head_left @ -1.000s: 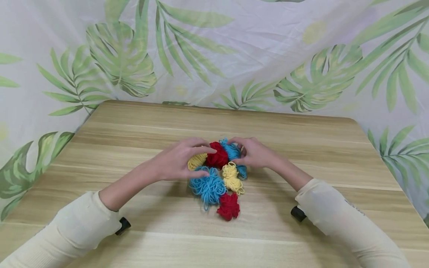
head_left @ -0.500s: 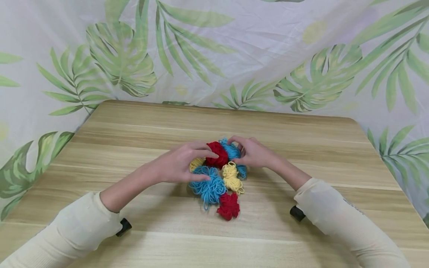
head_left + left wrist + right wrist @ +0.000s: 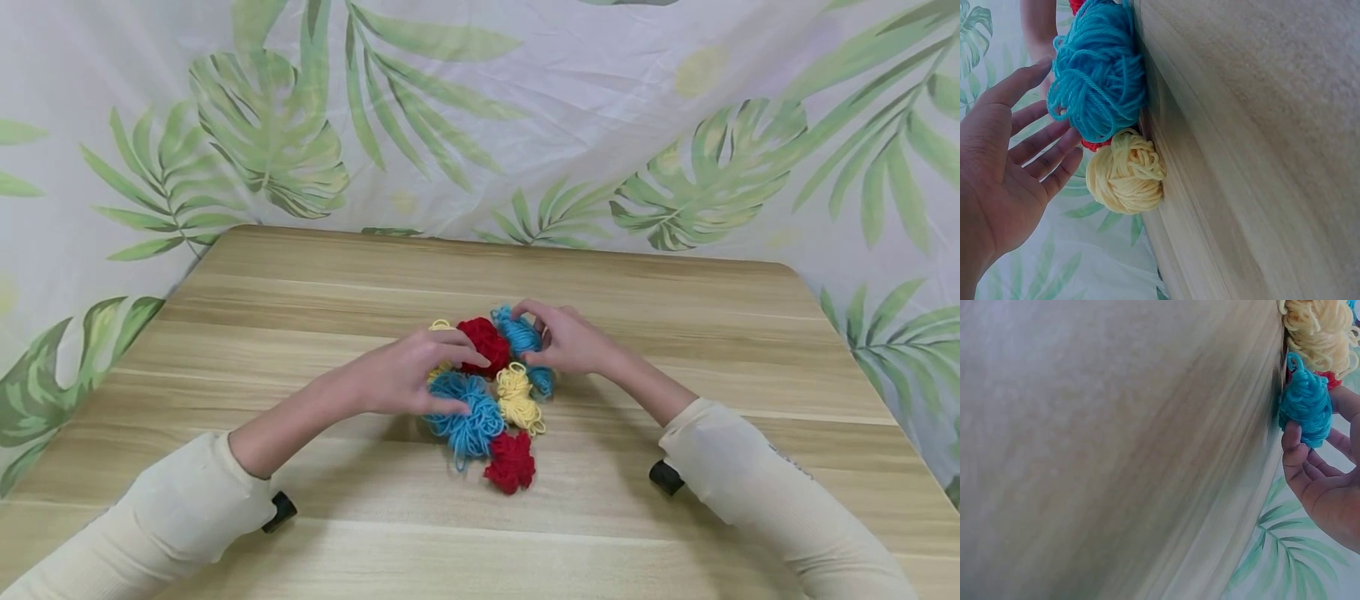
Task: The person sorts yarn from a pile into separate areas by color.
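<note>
Several small bundles of yarn lie clustered mid-table. My left hand (image 3: 408, 371) is spread over the left side of the cluster, thumb over the larger blue yarn bundle (image 3: 468, 425) and fingers overlapping the back red yarn bundle (image 3: 483, 342). In the left wrist view its fingers are loosely extended beside the blue yarn, near a yellow yarn bundle (image 3: 1125, 175), which the hand partly hides in the head view. My right hand (image 3: 570, 337) curls thumb and fingers round the right-hand blue yarn bundle (image 3: 1307, 406). Another yellow yarn bundle (image 3: 517, 398) sits between the two blue ones.
A front red yarn bundle (image 3: 512, 462) lies nearest the person. The wooden table (image 3: 337, 517) reaches back to a leaf-print cloth (image 3: 570, 100) hanging behind it. Black wrist cameras (image 3: 280, 512) stick out beneath both sleeves.
My left hand has come slightly nearer the person and to the right. A loop of the back yellow yarn now shows behind it. The right hand has barely moved.
</note>
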The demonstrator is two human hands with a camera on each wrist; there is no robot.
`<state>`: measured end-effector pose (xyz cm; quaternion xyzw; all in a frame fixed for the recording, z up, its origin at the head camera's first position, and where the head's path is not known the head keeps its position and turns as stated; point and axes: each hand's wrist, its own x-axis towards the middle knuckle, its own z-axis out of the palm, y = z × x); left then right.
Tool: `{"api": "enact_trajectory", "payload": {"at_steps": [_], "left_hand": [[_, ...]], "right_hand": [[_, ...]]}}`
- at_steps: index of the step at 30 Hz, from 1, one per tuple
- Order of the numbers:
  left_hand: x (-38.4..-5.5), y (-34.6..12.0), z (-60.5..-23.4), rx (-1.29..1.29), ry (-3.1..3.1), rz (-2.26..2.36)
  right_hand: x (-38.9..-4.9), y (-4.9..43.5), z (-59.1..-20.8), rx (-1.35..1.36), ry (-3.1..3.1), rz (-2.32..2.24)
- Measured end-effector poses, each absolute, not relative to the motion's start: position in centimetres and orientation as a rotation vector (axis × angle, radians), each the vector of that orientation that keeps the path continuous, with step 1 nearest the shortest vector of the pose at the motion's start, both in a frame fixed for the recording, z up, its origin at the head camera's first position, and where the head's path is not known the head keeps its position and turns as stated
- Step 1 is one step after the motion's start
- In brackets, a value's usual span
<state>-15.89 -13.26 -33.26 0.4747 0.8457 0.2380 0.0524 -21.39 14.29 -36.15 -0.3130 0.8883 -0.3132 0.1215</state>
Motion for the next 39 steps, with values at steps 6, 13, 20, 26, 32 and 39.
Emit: {"api": "enact_trajectory", "payload": {"at_steps": [6,13,20,26,32,39], "left_hand": [[-15.9,-13.2,-33.5,1.441,2.547,0.711],[-16.0,-13.2,-33.9,1.449,2.500,0.727],[-16.0,-13.1,-34.2,1.463,2.448,0.719],[-16.1,-12.9,-34.4,1.479,2.401,0.734],[-16.6,-12.6,-34.6,1.481,2.354,0.749],[-16.9,-12.4,-34.9,1.475,2.334,0.748]], "right_hand": [[-21.5,14.7,-36.1,-0.909,2.613,-0.922],[-21.5,15.2,-35.8,-0.893,2.620,-0.948],[-21.5,16.0,-35.9,-0.891,2.631,-0.975],[-21.4,16.6,-35.9,-0.852,2.648,-0.981],[-21.5,17.4,-36.1,-0.853,2.668,-0.992],[-21.2,18.4,-35.9,-0.813,2.683,-1.009]]}}
